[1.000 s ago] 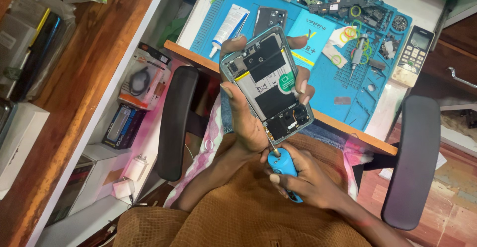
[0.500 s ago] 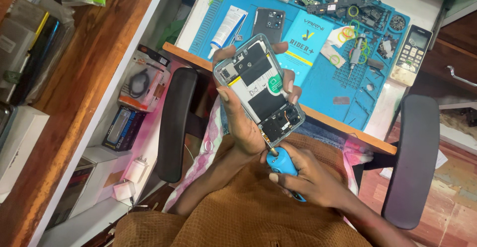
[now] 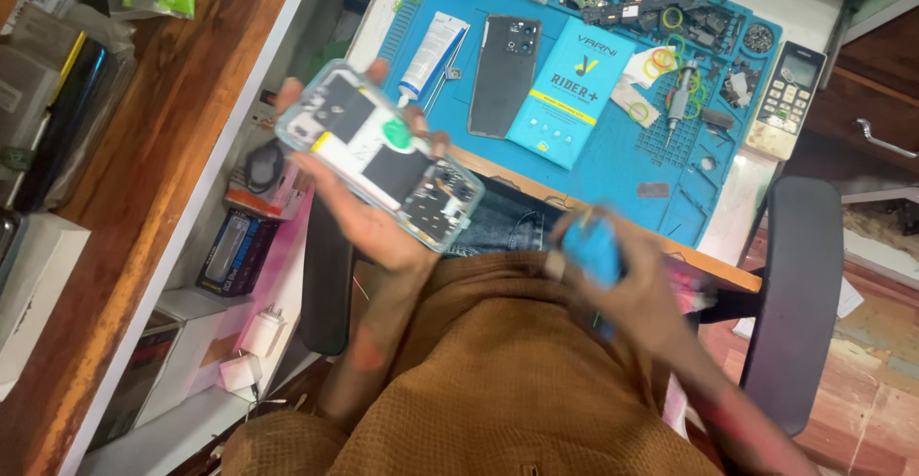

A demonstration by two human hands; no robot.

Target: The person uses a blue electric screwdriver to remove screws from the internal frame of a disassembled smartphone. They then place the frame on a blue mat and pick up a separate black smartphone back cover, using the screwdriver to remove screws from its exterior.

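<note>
Opened smartphones with the back off: one (image 3: pixel 380 153) (lying in a hand)
Dark rectangular phone back covers: one (image 3: pixel 504 75)
White glue tubes: one (image 3: pixel 432 55)
Blue flat boxes: one (image 3: pixel 571 92)
Grey remote controls: one (image 3: pixel 786 99)
Blue-handled screwdrivers: one (image 3: pixel 591 256)

Motion blur smears the right hand (image 3: pixel 613 280) and its blue-handled tool (image 3: pixel 591 254); the tool's tip cannot be made out.

A: Desk (image 3: pixel 737 213), white, wood-edged — contents?

B: One blue work mat (image 3: pixel 613 165). On it: white glue tube (image 3: pixel 433 55), dark phone back cover (image 3: pixel 504 75), blue box (image 3: pixel 571 91), coloured rubber bands (image 3: pixel 661 55), small loose parts. Beside the mat: remote control (image 3: pixel 785 100).
</note>
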